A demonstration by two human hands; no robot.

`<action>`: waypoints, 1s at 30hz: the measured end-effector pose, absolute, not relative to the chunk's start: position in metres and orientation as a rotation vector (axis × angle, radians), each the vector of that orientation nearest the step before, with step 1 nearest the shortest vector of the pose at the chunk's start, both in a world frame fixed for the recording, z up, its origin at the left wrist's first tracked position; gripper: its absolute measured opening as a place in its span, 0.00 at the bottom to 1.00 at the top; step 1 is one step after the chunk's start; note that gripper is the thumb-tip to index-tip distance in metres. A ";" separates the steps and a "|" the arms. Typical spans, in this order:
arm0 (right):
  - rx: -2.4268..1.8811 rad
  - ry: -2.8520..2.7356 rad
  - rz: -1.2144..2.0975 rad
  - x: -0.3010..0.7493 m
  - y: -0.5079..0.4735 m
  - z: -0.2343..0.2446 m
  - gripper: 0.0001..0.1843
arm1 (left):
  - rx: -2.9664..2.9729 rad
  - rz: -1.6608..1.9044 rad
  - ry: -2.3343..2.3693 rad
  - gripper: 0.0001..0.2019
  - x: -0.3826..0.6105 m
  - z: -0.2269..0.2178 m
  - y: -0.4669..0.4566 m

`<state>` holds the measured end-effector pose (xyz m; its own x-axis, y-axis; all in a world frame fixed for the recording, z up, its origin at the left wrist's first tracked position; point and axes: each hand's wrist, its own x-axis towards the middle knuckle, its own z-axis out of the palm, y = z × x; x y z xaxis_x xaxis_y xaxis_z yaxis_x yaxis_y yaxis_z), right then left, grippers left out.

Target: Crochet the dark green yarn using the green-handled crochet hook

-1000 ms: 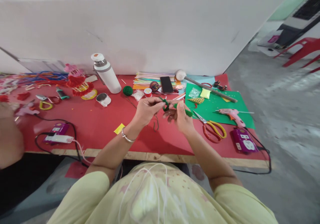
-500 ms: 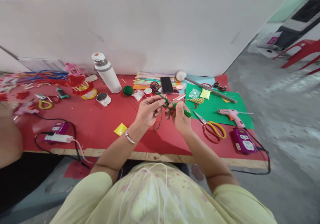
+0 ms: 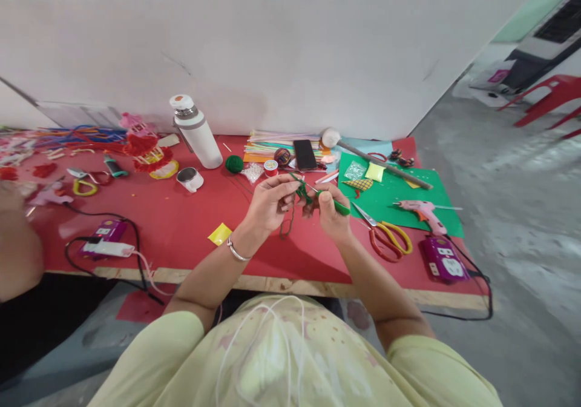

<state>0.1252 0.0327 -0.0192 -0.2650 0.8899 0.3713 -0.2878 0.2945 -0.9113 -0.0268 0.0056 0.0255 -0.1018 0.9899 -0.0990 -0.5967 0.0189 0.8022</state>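
My left hand (image 3: 271,202) pinches a small piece of dark green yarn work (image 3: 303,194) over the middle of the red table. In my right hand (image 3: 333,216) is a crochet hook (image 3: 341,208) with a green handle; its thin metal shaft points left into the yarn. Both hands are closed and almost meet at the yarn piece. A loose strand of yarn (image 3: 287,230) hangs below them. Behind my left hand lies the green yarn ball (image 3: 234,164), with a strand trailing from it toward the hand. Fingers partly hide the stitches.
A white thermos (image 3: 200,134) and its cup (image 3: 190,180) stand to the left. Scissors (image 3: 389,241), a pink glue gun (image 3: 424,212) and a purple power strip (image 3: 443,258) lie at right. A phone (image 3: 304,154) rests behind my hands. Someone's arm (image 3: 20,243) is at far left.
The crochet hook and my right hand have shifted slightly right, and more of the metal shaft shows between my hands. My left hand keeps its pinch on the yarn piece.
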 end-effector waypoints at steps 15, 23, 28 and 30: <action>-0.483 -1.727 0.658 0.156 0.049 -0.012 0.23 | 0.814 1.279 0.850 0.14 -0.034 0.027 0.004; -0.615 -1.610 0.745 0.154 0.044 -0.016 0.22 | 0.845 1.320 0.846 0.11 -0.032 0.024 0.007; -0.624 -1.434 0.959 0.145 0.042 -0.022 0.25 | 0.828 1.394 0.839 0.10 -0.031 0.022 0.007; -0.655 -1.365 1.063 0.142 0.041 -0.024 0.26 | 0.819 1.416 0.830 0.10 -0.031 0.022 0.007</action>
